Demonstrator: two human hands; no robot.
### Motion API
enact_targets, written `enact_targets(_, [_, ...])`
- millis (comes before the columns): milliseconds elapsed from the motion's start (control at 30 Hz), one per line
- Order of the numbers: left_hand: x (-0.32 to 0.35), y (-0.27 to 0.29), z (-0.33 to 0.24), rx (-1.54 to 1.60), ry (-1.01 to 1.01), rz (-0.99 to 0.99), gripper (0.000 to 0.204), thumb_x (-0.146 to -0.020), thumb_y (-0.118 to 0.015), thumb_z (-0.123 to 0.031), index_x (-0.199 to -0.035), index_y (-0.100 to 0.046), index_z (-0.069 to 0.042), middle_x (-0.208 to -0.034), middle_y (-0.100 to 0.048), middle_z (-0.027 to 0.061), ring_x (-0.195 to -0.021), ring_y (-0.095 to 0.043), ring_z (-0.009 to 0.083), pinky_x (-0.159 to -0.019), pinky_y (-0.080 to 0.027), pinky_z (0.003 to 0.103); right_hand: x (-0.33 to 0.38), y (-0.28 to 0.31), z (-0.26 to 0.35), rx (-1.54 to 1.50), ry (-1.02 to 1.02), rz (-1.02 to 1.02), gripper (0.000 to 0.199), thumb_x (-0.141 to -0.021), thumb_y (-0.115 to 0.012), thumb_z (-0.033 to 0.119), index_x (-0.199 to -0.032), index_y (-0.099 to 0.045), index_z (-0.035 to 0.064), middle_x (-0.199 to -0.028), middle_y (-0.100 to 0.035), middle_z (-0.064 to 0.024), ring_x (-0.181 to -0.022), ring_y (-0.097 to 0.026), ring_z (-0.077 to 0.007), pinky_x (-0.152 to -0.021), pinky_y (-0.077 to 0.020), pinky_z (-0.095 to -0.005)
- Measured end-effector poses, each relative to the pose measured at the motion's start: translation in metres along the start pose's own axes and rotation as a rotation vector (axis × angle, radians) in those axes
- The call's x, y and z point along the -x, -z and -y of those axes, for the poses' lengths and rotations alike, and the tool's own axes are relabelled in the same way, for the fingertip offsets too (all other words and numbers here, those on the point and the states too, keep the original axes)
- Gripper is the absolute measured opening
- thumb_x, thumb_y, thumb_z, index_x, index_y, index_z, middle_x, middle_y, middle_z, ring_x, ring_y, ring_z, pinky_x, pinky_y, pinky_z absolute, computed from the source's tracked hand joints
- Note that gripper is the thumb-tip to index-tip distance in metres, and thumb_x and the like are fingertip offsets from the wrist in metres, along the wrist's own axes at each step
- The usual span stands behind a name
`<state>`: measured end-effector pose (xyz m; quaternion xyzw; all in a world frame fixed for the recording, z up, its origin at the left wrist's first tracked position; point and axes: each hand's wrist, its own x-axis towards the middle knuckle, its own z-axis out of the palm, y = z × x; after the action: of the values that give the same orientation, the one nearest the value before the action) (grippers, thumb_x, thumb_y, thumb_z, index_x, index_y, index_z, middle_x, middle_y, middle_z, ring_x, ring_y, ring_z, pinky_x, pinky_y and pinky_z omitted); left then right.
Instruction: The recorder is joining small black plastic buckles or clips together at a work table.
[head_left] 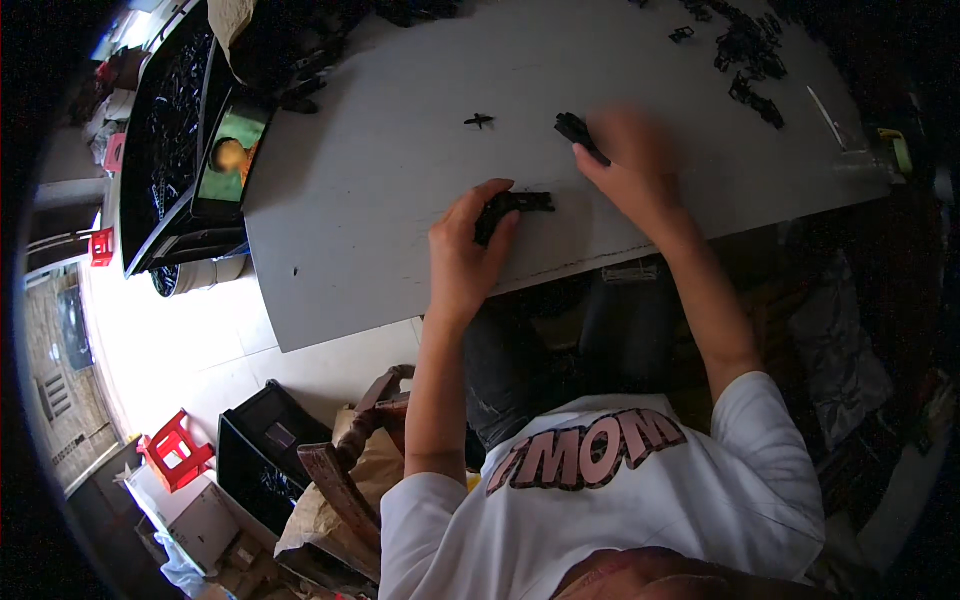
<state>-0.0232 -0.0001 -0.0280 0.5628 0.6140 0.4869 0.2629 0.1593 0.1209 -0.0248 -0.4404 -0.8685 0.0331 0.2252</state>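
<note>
Over the grey tabletop [385, 150], my left hand [472, 235] is closed around a curved black plastic part [530, 201], thumb on the near side and fingers on the far side. My right hand [632, 160] is farther off and to the right, its fingers smeared by motion. Another black part [574, 128] juts out beyond the right thumb and index side, and the hand grips it. Between the two hands but farther away, a small black piece [479, 121] lies alone on the table.
Black parts are heaped at the table's far right [745, 50] and far left [305, 90]. A lit screen [232, 150] stands by the left edge, next to a large black bin [165, 130]. Below are a black crate [262, 440], a red stool [177, 452] and a wooden chair [345, 465].
</note>
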Motion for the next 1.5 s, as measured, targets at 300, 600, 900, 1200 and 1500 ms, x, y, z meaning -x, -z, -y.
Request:
enact_targets(300, [0.003, -0.002, 0.0, 0.024, 0.01, 0.005, 0.028, -0.078, -0.064, -0.003, -0.106, -0.06, -0.004, -0.09, -0.064, 0.0144, -0.081, -0.064, 0.0263, -0.072, -0.049, 0.031, -0.007, -0.006, 0.005, -0.044, -0.094, 0.057, 0.028, -0.074, -0.068, 0.019, -0.096, -0.058, 0.0034, -0.091, -0.057, -0.0086, -0.083, -0.06, -0.0287, -0.069, -0.0497, -0.0383])
enact_targets(600, [-0.002, -0.001, 0.002, 0.089, 0.103, 0.039, 0.028, -0.08, -0.062, 0.0, -0.108, -0.061, -0.004, -0.094, -0.067, 0.0115, -0.081, -0.063, 0.0143, -0.073, -0.051, 0.029, -0.002, 0.012, 0.029, -0.581, 0.18, 0.32, 0.026, -0.069, -0.063, 0.0, -0.094, -0.057, -0.0002, -0.092, -0.054, -0.0107, -0.081, -0.058, -0.0251, -0.07, -0.0501, -0.0326])
enact_targets(900, [-0.002, -0.004, 0.001, 0.099, 0.132, -0.017, 0.028, -0.076, -0.066, -0.006, -0.104, -0.063, -0.005, -0.086, -0.067, 0.0141, -0.081, -0.067, 0.0207, -0.071, -0.05, 0.03, 0.01, 0.014, 0.052, -0.353, 0.261, 0.269, 0.029, -0.071, -0.065, 0.001, -0.099, -0.058, -0.0009, -0.098, -0.054, -0.0123, -0.086, -0.058, -0.0308, -0.072, -0.0495, -0.0363])
enact_targets(1200, [0.016, 0.002, -0.001, 0.404, -0.008, 0.063, 0.029, -0.08, -0.067, -0.005, -0.108, -0.059, -0.002, -0.1, -0.065, 0.0088, -0.09, -0.061, 0.0166, -0.08, -0.047, 0.028, 0.037, 0.021, 0.037, -0.843, -0.103, 0.519, 0.024, -0.073, -0.074, 0.01, -0.087, -0.06, -0.0028, -0.077, -0.054, -0.0044, -0.065, -0.051, -0.0112, -0.058, -0.0418, -0.0257])
enact_targets(1500, [0.046, -0.004, -0.036, 0.068, 0.071, 0.39, 0.03, -0.075, -0.067, 0.0, -0.104, -0.061, -0.003, -0.102, -0.064, 0.0147, -0.092, -0.063, 0.0288, -0.081, -0.05, 0.034, 0.091, 0.05, 0.028, -0.787, -0.11, 0.641, 0.029, -0.078, -0.072, 0.023, -0.091, -0.064, -0.0018, -0.084, -0.064, -0.0142, -0.075, -0.063, -0.0266, -0.068, -0.0496, -0.0366])
